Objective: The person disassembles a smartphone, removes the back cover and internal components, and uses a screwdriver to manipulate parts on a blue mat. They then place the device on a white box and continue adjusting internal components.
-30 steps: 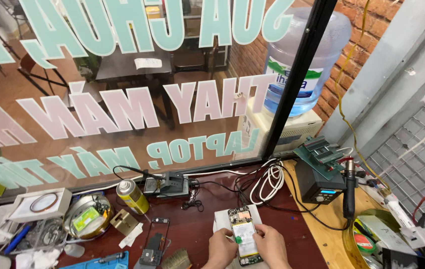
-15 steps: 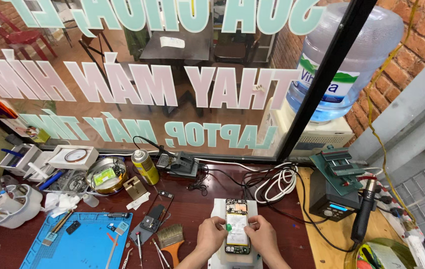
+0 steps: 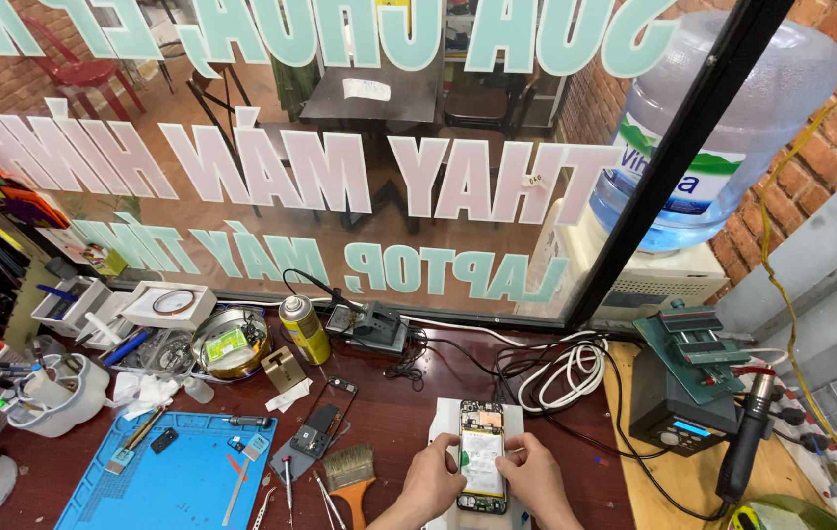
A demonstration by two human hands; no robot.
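Observation:
An opened smartphone (image 3: pixel 482 453), back cover off and its white battery and circuit board showing, lies on a white pad (image 3: pixel 446 424) on the dark red workbench. My left hand (image 3: pixel 431 482) presses on the phone's left edge, fingertips on the battery. My right hand (image 3: pixel 533 476) grips the phone's right edge the same way. Both hands rest on the phone at the bottom centre of the head view.
Left of my hands lie a paintbrush (image 3: pixel 352 477), a phone frame (image 3: pixel 325 422), a blue work mat (image 3: pixel 180 479) with small tools, a yellow spray can (image 3: pixel 303 330) and a round tin (image 3: pixel 230 343). A hot-air station (image 3: pixel 685 393), its handpiece (image 3: pixel 747 432) and coiled cables (image 3: pixel 561 368) stand right. A glass window runs behind.
The view has swung left and down, bringing the blue mat and left-side clutter into sight. My hands stay on the phone, now pressing closer over its lower half.

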